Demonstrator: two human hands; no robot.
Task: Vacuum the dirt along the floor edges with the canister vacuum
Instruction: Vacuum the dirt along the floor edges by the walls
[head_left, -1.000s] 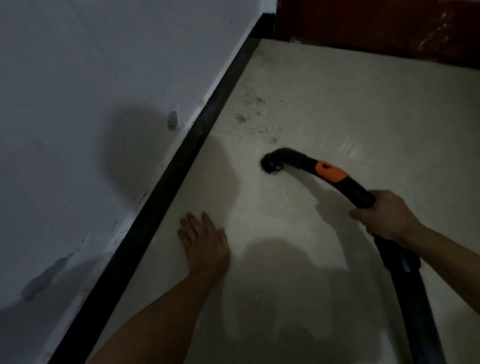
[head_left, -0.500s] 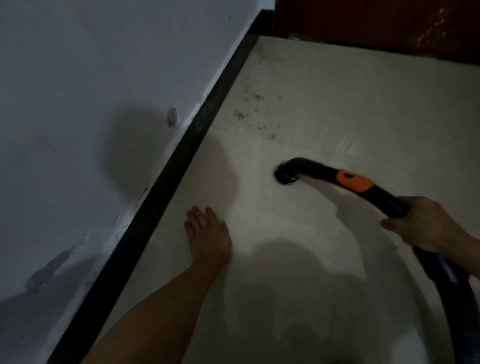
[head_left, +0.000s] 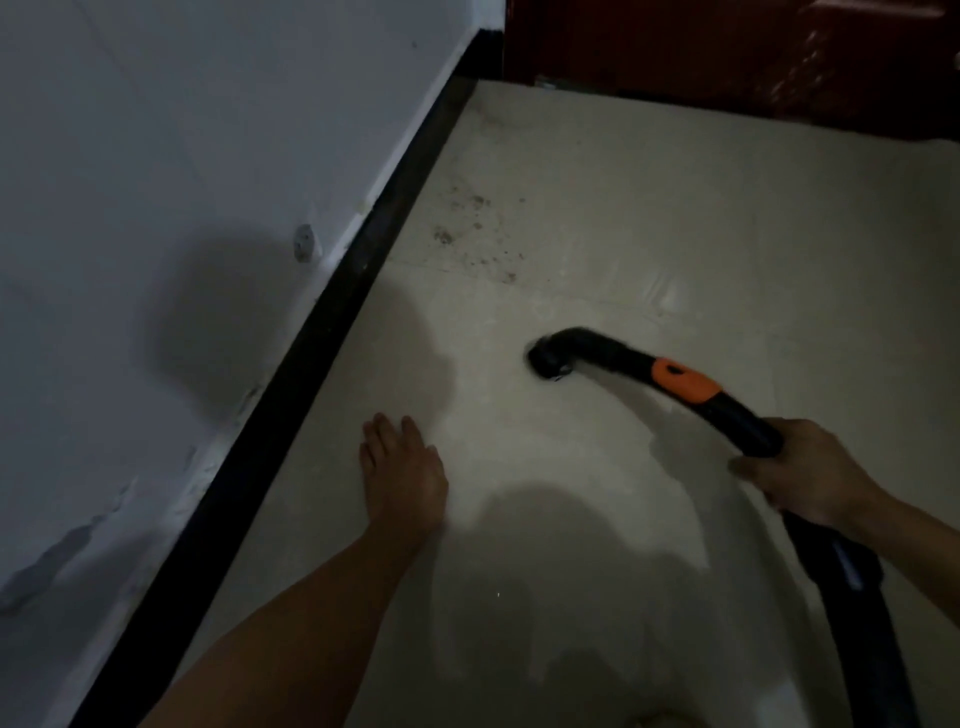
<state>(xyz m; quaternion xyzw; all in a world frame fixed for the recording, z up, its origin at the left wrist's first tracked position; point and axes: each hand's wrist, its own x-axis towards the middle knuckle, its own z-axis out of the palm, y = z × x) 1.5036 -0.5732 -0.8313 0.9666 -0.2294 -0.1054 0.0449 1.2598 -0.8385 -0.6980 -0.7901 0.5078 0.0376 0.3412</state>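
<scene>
My right hand (head_left: 808, 475) grips the curved black vacuum hose handle (head_left: 727, 410), which has an orange band (head_left: 683, 383). Its black nozzle end (head_left: 548, 358) touches the beige floor tile, pointing left. A patch of brown dirt (head_left: 478, 234) lies on the floor beyond the nozzle, close to the black baseboard (head_left: 363, 270). My left hand (head_left: 402, 475) rests flat on the floor with straight fingers, left of the nozzle and near the baseboard. The hose (head_left: 862, 623) runs back to the lower right edge; the canister is out of view.
A white wall (head_left: 182, 182) runs along the left above the baseboard, with a small grey fitting (head_left: 304, 243) on it. A dark red wooden door or cabinet (head_left: 727, 52) closes off the far end. Shadows fall across the near floor.
The nozzle slid back and right, away from the dirt patch, then held about there. My right hand moved right with the hose. My left hand stayed flat on the floor.
</scene>
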